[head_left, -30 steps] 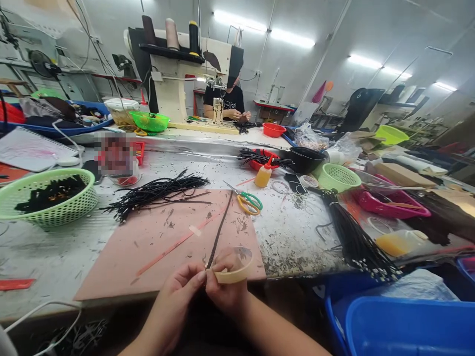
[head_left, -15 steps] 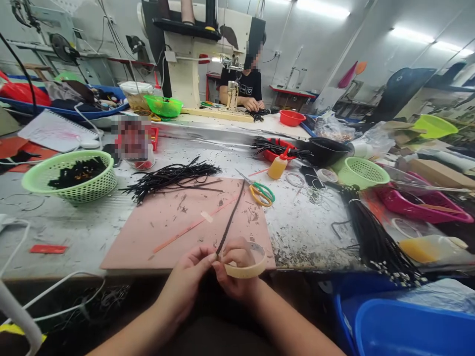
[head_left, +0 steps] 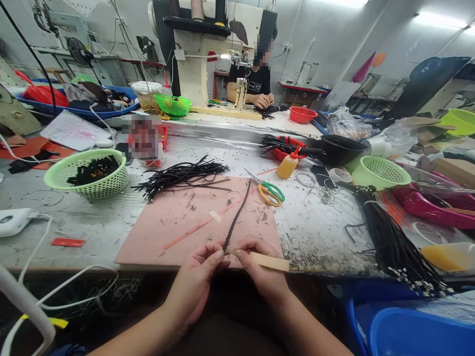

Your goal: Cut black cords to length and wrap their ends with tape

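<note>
My left hand [head_left: 202, 269] pinches the near end of a dark braided cord [head_left: 237, 216], which stretches away over the pink board [head_left: 148, 247]. Close beside it, my right hand [head_left: 261, 267] is closed on a roll of beige tape [head_left: 274, 262], seen nearly edge-on. A short strip of the tape seems to run from the right fingers to the cord end. Scissors [head_left: 272, 194] with green and orange handles lie by the cord's far end. A bundle of black cords [head_left: 181, 175] rests at the board's back left edge.
A light green basket [head_left: 89, 183] of black pieces stands left. At the right are a glue bottle [head_left: 287, 165], another green basket [head_left: 382, 173], a long cord bundle [head_left: 389, 237] and a blue bin [head_left: 419, 321]. A person [head_left: 256, 89] sits behind the sewing machine [head_left: 196, 74].
My right hand has moved a little right, away from the left. The tape roll has turned from showing its open ring to nearly edge-on. The view has shifted slightly left.
</note>
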